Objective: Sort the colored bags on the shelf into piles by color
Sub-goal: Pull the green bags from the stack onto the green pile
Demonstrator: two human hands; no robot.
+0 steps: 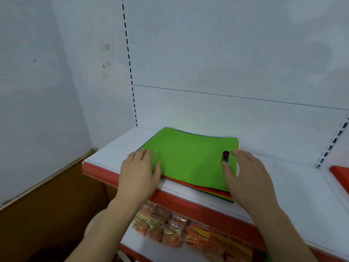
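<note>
hands meet a stack of colored bags (190, 161) lying flat on a white shelf (283, 186) with a red front edge, the stack near the shelf's left end and close to the near edge. a green bag (185, 156) lies on top; red, orange, yellow and blue edges show beneath it along the near and right sides. an oval handle cut-out (225, 156) opens near the green bag's right edge. left hand (138, 173) lies at the stack's near-left corner, fingers laid on the green bag and thumb at its near edge; whether it pinches the bag cannot be told. right hand (247, 176) lies at the stack's right side, thumb pressed on the green bag just near the cut-out, fingers reaching over the right edge, not clearly curled round anything. packets of orange and gold goods (170, 225) hang or lie on the level below. a brown cardboard box (47, 205) stands to the left of the shelf.
</note>
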